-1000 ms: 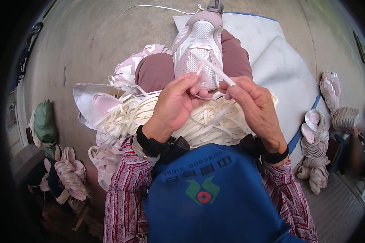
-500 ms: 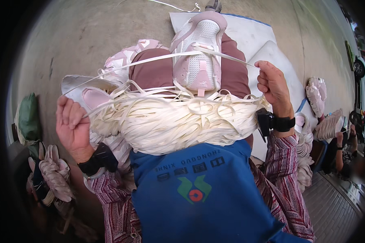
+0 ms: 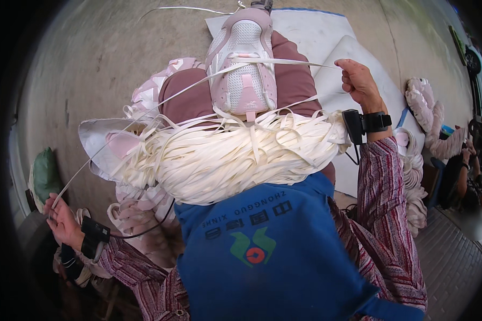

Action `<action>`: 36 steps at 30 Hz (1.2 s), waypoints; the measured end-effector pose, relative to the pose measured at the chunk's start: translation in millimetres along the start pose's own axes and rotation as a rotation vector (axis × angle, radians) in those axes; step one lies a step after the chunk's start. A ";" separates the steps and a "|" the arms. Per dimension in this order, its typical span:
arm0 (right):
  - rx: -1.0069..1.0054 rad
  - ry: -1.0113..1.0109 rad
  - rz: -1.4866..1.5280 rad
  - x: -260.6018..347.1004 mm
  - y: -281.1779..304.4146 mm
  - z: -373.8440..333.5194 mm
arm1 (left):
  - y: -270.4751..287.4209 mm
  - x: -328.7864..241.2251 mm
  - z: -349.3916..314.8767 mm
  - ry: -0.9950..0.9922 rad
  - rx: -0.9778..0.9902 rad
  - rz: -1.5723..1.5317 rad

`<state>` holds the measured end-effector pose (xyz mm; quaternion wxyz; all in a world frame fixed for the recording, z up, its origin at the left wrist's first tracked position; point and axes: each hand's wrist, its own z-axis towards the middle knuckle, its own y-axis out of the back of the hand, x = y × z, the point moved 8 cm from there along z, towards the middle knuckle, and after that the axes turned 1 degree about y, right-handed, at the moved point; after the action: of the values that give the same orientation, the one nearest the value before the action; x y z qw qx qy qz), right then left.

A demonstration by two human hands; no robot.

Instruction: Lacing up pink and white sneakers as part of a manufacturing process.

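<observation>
- Pinching one end of a flat white fabric lace [image 3: 284, 61], the left grip [image 3: 64, 222] sits low and well out to the left, thumb and fingertips closed on it, the other fingers loosely bent.
- The right grip [image 3: 359, 83], farther off to the right, has the other end between thumb and forefinger, remaining fingers curled in.
- The lace could come out uneven, I judge, since the left run looks longer; a slack pinch might let an end slip, or the left run could snag on the thick bundle of cream-white laces [image 3: 241, 155] across the lap.
- Taut and fairly straight, the lace crosses a pale pink and white mesh shoe upper [image 3: 245, 35], set between mauve-trousered knees [image 3: 187, 93], toe far, pull loop near.
- Nearest is a blue cloth apron [image 3: 305, 267]; far right, a white sheet [image 3: 310, 24] covers floor.
</observation>
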<state>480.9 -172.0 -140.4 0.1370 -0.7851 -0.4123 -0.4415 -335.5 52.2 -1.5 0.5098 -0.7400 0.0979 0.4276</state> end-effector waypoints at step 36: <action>0.232 0.839 -1.059 44.9 -75.2 -64.1 | -223.2 334.4 -278.0 -0.132 1.339 1.361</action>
<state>398.1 -138.8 -78.6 0.1339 -0.2203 -0.6974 -0.6687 148.0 19.3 -64.9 0.4737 -0.0537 0.7023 0.5286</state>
